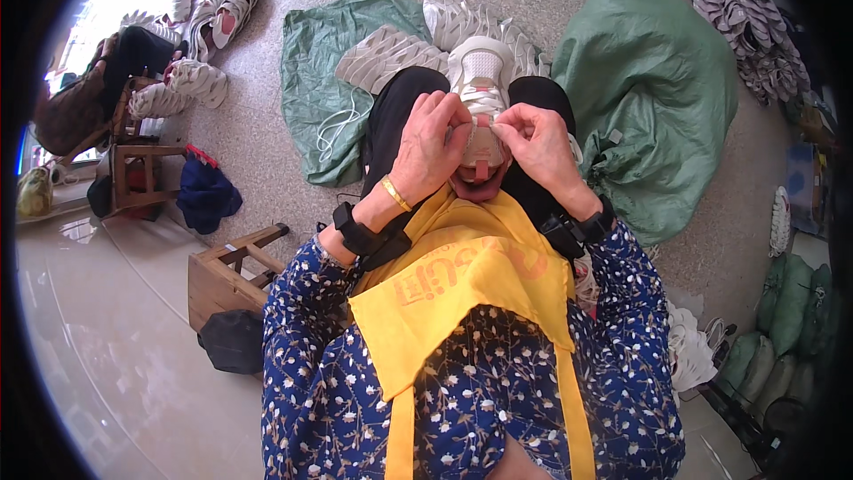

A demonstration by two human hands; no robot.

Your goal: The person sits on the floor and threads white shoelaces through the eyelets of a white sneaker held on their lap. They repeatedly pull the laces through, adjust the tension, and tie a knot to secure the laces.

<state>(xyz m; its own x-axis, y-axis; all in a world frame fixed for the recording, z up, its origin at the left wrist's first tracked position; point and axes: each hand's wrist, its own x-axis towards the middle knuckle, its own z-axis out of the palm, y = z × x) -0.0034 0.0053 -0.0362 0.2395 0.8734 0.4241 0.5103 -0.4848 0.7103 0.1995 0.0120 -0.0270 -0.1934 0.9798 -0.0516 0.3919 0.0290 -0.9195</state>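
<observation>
A white and beige sneaker (481, 60) with pink details sits between my black-trousered knees, its toe pointing away from me. White lacing (485, 103) crosses its front below the toe, and the pinkish tongue (482, 148) lies between my hands. My left hand (434, 144) is closed at the left side of the lacing, thumb and forefinger pinched on the shoelace. On the other side my right hand (536, 144) pinches the shoelace too, thumb against forefinger. The lace ends are mostly hidden by my fingers. A yellow apron (462, 258) covers my lap up to the shoe's heel.
Beyond my knees, rows of white shoes (391, 57) lie by a flat green sack (311, 53) with loose white laces (339, 132) on it. A full green sack (657, 89) stands at right. Wooden stools (227, 280) and more shoes (238, 2) are at left.
</observation>
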